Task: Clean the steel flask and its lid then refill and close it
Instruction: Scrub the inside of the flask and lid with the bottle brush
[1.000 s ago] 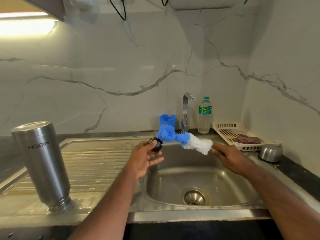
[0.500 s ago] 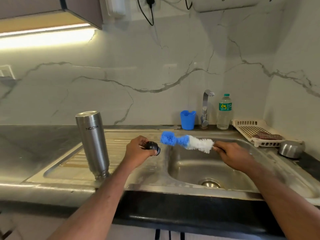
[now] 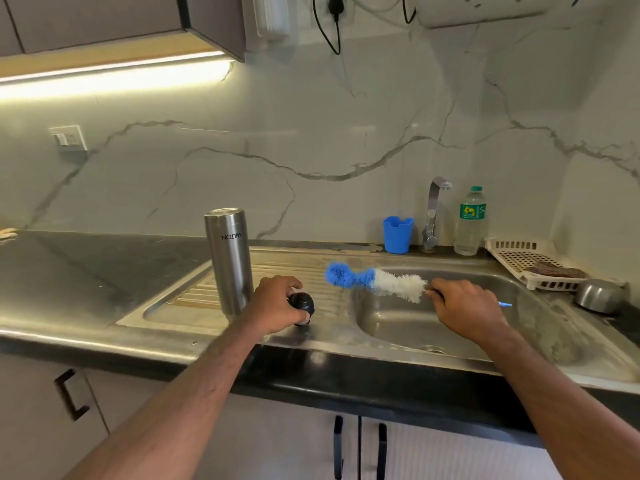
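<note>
Left hand [image 3: 277, 304]: gripping black flask lid [image 3: 302, 304] at drainboard's near edge; risking dropping it.
Right hand [image 3: 464, 308]: gripping bottle brush [image 3: 377, 282]; bristles could be flicking water.
Milton steel flask [image 3: 229, 259]: standing inverted left; elbow could be toppling it.

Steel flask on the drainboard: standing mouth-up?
No, the steel flask stands inverted on the ribbed steel drainboard, its printed brand name reading upside down and its closed base on top.

A home kitchen: steel sink [image 3: 540, 306], tap [image 3: 434, 209], marble backsplash [image 3: 311, 133], cabinets [image 3: 104, 22].
</note>
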A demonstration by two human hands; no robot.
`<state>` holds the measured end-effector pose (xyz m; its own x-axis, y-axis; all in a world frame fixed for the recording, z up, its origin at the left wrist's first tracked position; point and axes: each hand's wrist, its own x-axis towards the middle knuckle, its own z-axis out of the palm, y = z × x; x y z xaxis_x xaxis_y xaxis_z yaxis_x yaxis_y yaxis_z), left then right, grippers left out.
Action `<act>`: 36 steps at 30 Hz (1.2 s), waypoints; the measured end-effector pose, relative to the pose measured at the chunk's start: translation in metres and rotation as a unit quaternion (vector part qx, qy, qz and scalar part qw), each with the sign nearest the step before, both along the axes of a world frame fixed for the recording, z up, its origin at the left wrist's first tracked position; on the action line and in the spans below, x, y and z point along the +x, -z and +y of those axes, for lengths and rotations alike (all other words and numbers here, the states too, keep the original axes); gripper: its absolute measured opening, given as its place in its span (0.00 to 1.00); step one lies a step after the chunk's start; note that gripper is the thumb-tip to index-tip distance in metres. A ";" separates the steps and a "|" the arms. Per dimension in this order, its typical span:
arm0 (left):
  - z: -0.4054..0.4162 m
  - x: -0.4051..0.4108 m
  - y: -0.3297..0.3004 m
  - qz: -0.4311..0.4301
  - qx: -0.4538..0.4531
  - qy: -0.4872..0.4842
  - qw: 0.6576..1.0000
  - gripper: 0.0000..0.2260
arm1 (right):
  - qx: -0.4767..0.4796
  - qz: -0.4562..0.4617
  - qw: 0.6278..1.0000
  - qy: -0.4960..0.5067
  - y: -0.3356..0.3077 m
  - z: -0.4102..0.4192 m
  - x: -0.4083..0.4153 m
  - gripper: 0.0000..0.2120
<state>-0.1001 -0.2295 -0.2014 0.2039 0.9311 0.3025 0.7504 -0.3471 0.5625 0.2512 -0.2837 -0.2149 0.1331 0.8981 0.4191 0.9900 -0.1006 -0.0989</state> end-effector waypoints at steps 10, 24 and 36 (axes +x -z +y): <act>-0.013 -0.017 0.006 0.081 0.025 -0.020 0.996 0.25 | -0.027 0.002 0.999 0.020 -0.004 -0.023 -0.010 0.10; -0.004 0.119 -0.018 0.038 0.119 0.088 0.988 0.09 | -0.019 0.015 0.994 0.106 -0.023 -0.071 0.037 0.15; -0.025 0.352 -0.016 0.081 0.035 0.322 0.943 0.20 | 0.081 0.217 0.931 0.283 -0.034 -0.151 0.164 0.14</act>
